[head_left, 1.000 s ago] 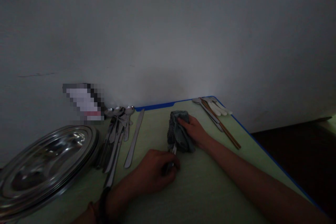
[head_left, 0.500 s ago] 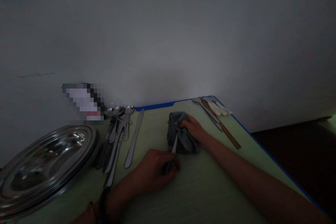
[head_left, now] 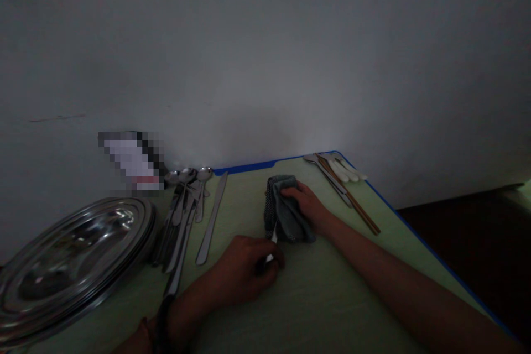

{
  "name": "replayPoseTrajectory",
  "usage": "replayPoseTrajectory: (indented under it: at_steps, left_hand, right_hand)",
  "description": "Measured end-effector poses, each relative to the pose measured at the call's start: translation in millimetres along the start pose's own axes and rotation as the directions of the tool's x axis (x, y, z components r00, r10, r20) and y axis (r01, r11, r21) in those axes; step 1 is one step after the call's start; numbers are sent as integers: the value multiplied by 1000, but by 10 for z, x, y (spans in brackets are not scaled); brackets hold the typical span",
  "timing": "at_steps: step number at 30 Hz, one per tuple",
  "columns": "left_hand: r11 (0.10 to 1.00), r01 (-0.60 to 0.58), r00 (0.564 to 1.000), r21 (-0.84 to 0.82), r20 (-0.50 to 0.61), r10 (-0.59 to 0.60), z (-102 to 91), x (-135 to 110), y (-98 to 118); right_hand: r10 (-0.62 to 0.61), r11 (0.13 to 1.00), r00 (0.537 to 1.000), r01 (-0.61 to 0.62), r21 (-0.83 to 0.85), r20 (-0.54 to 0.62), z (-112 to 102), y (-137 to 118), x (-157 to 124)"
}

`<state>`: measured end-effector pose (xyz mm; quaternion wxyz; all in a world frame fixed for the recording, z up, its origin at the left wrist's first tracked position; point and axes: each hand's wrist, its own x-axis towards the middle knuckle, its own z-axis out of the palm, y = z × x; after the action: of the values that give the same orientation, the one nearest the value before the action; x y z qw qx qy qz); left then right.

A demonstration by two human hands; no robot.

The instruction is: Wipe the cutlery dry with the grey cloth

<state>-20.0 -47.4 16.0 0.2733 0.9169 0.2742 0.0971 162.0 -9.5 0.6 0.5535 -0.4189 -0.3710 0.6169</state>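
Observation:
My left hand (head_left: 255, 265) is closed around the handle of a table knife (head_left: 274, 237), low over the table. The knife points away from me, and its far part is hidden in a folded grey cloth (head_left: 292, 213). Gripping that cloth from the right side, my right hand (head_left: 309, 202) has its thumb on top; the other fingers are largely hidden. A single table knife (head_left: 211, 221) lies on the table to the left of the cloth. Farther left is a pile of spoons and knives (head_left: 182, 227).
Stacked oval metal trays (head_left: 145, 213) stand at the left edge. A blurred-out phone-like object (head_left: 130, 160) leans by the wall (head_left: 265, 66). Chopsticks (head_left: 363, 213), metal cutlery (head_left: 329, 177) and white-handled pieces (head_left: 346, 171) lie at the table's (head_left: 332, 298) back right.
The cloth has folded over more of the knife, so less of the blade shows. My right thumb has shifted slightly up and left; my left hand stays in place.

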Motion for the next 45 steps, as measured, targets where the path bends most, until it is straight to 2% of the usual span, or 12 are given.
replayPoseTrajectory:
  at_steps: [4, 7, 10, 14, 23, 30, 45]
  left_hand:
    - [1000, 8, 1000, 9, 0, -8, -6, 2, 8]
    - [1000, 1, 1000, 6, -3, -1, -9, 7, 10]
    - [1000, 7, 1000, 7, -4, -7, -8, 8, 9]
    - [1000, 4, 1000, 12, -4, -3, -7, 7, 13]
    - [1000, 8, 1000, -3, 9, -8, -17, 17, 20]
    - [1000, 15, 1000, 3, 18, -15, -19, 13, 25]
    - [1000, 14, 1000, -11, 1, -14, -4, 12, 13]
  right_hand:
    - [29, 997, 999, -30, 71, 13, -1, -10, -3]
    - [38, 999, 999, -37, 32, -9, 1, -9, -1]
    - [-19, 999, 1000, 19, -39, -8, -5, 11, 5]
    - [-76, 993, 996, 80, -90, 57, -21, 37, 15]
    - [-54, 995, 997, 58, -83, 46, -21, 13, 24]
    - [-35, 992, 999, 33, -118, -18, -3, -16, -3]
    - [-33, 982, 999, 29, -186, -19, 3, -37, -5]
